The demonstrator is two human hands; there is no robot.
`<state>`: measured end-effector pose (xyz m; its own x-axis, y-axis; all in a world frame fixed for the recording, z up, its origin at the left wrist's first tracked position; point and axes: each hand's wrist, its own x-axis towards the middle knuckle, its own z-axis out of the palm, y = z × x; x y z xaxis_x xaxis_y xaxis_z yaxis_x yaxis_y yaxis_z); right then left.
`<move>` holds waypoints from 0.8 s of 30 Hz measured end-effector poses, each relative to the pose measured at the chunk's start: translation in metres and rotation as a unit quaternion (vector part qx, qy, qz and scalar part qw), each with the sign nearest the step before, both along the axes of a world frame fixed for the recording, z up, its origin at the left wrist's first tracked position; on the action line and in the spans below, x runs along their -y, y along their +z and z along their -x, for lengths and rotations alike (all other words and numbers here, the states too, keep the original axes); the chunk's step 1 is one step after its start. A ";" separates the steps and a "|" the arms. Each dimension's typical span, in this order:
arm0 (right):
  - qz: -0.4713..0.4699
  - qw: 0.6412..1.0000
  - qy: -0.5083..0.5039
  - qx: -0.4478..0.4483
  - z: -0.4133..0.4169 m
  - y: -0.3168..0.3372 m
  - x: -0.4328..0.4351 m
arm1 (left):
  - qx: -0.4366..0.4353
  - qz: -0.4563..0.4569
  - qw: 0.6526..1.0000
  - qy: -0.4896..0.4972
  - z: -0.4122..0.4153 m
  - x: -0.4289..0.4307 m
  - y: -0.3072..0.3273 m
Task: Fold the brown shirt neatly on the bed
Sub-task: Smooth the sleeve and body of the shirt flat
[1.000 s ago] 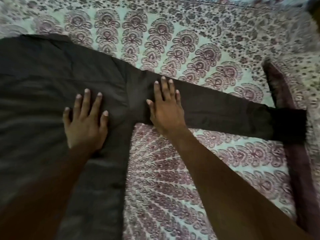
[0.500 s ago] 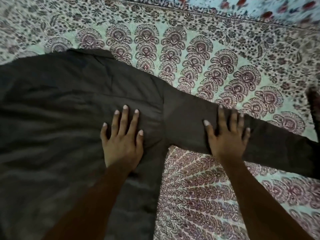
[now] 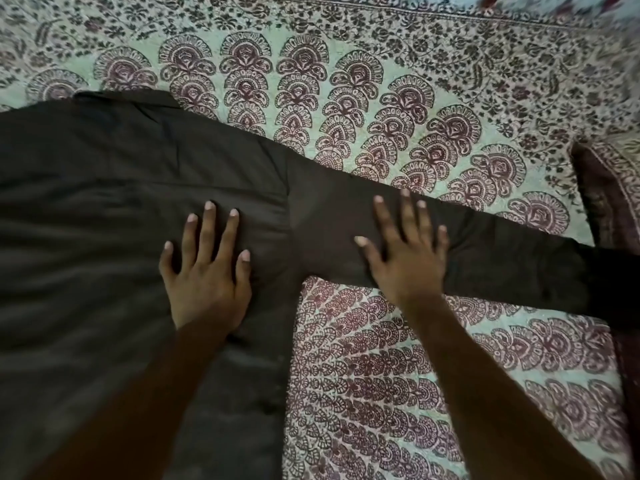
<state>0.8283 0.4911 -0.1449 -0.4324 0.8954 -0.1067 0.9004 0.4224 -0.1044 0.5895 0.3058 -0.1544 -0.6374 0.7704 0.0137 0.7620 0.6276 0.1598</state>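
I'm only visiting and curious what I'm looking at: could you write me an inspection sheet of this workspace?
Surface: patterned bedspread, pale with maroon motifs.
Job's things: brown shirt spread flat, its sleeve stretched out rightward, unfolded.
Clutter: dark maroon fabric at the right edge; cannot tell what.
Grippers: left hand flat on the shirt's body; right hand flat on the sleeve.
Cables: nothing seen.
Surroundings: nothing seen beyond the bedspread.
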 end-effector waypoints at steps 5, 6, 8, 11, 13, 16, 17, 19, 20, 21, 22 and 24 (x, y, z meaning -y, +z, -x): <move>0.027 0.982 -0.189 0.000 -0.061 0.008 -0.021 | 0.009 -0.008 1.000 -0.001 0.000 0.000 0.002; 0.007 0.983 -0.181 0.001 -0.052 0.011 -0.021 | 0.009 -0.009 1.000 -0.001 -0.001 0.000 0.001; -0.006 0.996 -0.084 -0.018 -0.028 0.012 -0.014 | 0.009 -0.005 1.000 -0.001 0.000 -0.002 0.000; 0.002 0.997 0.074 -0.020 -0.025 0.004 0.010 | 0.020 0.012 1.000 -0.006 -0.002 -0.002 0.001; 0.003 0.999 0.043 -0.014 -0.050 0.000 0.011 | 0.029 0.022 0.999 0.001 -0.007 -0.008 0.005; 0.011 0.996 -0.084 -0.019 -0.105 0.001 0.004 | 0.036 -0.008 0.999 -0.018 -0.035 -0.030 0.020; 0.012 0.992 -0.122 -0.023 -0.121 0.003 0.000 | 0.047 -0.024 0.997 -0.049 -0.051 -0.041 0.025; 0.012 0.988 -0.150 -0.019 -0.139 0.005 -0.003 | 0.084 -0.047 0.986 -0.133 -0.086 -0.065 0.030; 0.015 0.991 -0.132 -0.013 -0.145 0.006 -0.003 | 0.103 -0.047 0.977 -0.180 -0.105 -0.077 0.032; 0.020 0.994 -0.105 -0.006 -0.152 0.006 -0.003 | 0.116 -0.039 0.966 -0.226 -0.124 -0.090 0.032; 0.022 0.996 -0.084 0.001 -0.161 0.007 -0.004 | 0.127 -0.023 0.956 -0.264 -0.143 -0.101 0.031; 0.026 0.995 -0.091 0.012 -0.180 0.009 -0.006 | 0.147 0.028 0.944 -0.293 -0.172 -0.118 0.026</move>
